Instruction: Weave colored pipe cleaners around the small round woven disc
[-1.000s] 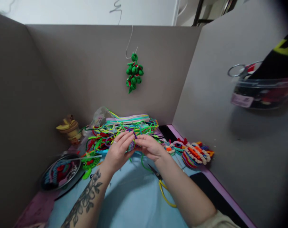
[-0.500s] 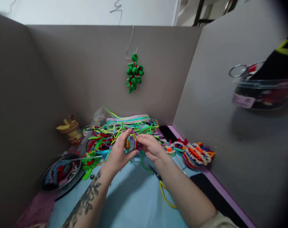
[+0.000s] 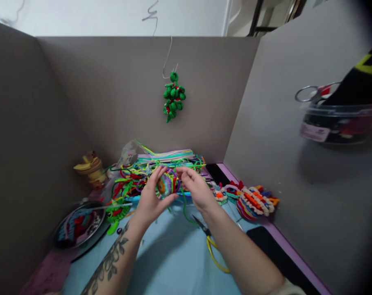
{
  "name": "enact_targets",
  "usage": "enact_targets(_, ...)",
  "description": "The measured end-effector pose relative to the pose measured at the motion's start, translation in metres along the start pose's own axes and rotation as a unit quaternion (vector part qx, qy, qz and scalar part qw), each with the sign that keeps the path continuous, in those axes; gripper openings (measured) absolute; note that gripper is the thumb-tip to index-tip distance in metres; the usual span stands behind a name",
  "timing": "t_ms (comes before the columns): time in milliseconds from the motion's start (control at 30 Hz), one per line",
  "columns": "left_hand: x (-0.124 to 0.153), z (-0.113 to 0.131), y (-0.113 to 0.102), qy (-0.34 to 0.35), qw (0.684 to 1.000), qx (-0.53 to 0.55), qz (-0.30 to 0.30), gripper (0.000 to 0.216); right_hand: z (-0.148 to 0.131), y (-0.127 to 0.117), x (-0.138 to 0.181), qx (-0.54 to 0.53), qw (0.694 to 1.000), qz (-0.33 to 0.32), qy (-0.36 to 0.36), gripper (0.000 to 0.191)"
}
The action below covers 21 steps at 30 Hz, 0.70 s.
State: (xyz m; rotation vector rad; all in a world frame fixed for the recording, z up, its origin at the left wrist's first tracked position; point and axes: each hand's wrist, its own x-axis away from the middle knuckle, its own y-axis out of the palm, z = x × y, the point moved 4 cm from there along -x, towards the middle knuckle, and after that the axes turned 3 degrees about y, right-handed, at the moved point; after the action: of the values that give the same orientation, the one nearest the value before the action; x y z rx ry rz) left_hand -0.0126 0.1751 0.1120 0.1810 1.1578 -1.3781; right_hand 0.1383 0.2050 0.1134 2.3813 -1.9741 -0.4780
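Observation:
A small rounded piece of multicoloured coiled pipe cleaners [image 3: 168,183], banded in orange, purple, green and red, rests in my left hand [image 3: 152,197], held between thumb and fingers. My right hand [image 3: 196,189] is at its right side with bent fingers drawn together. A purple pipe cleaner [image 3: 179,185] curves beside those fingertips; whether they pinch it is too small to tell. Below my right wrist, yellow-handled scissors [image 3: 211,246] lie partly open on the blue cloth. A green pipe cleaner [image 3: 185,207] trails down close to their tips.
Loose pipe cleaners [image 3: 129,179] pile up behind my hands. Finished colourful pieces [image 3: 255,200] lie at right, a green one [image 3: 118,211] at left near a round dish [image 3: 80,223]. Grey panels [image 3: 137,94] enclose three sides; a clear tub [image 3: 336,123] juts from the right one.
My right hand has pulled slightly away from the round piece, its fingers curling more. The piece has turned a little in my left hand, and the purple strand shows more clearly.

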Motion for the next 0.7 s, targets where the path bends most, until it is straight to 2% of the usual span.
enact_targets(67,0.000,0.000,-0.001,-0.005,1.000,0.006,0.007,0.090,-0.011,-0.004,0.003,0.103,0.988,0.044,-0.105,0.020)
enact_targets(133,0.000,0.001,-0.002,-0.002,1.000,0.002,0.014,0.089,-0.020,-0.003,0.009,0.205,0.956,0.062,-0.200,0.006)
enact_targets(233,-0.001,0.003,-0.002,0.008,1.000,-0.016,0.021,0.086,-0.027,0.001,0.016,0.299,0.909,0.082,-0.280,0.007)
enact_targets(300,-0.001,0.004,-0.002,0.016,0.999,-0.030,0.024,0.085,-0.028,0.001,0.019,0.326,0.892,0.093,-0.299,0.009)
enact_targets(400,0.000,0.004,-0.002,0.028,0.998,-0.049,0.030,0.085,-0.027,0.002,0.020,0.337,0.884,0.100,-0.309,0.013)
enact_targets(700,0.000,0.007,-0.003,0.079,0.994,-0.075,0.028,0.082,-0.032,0.004,0.019,0.338,0.899,0.059,-0.270,0.013)
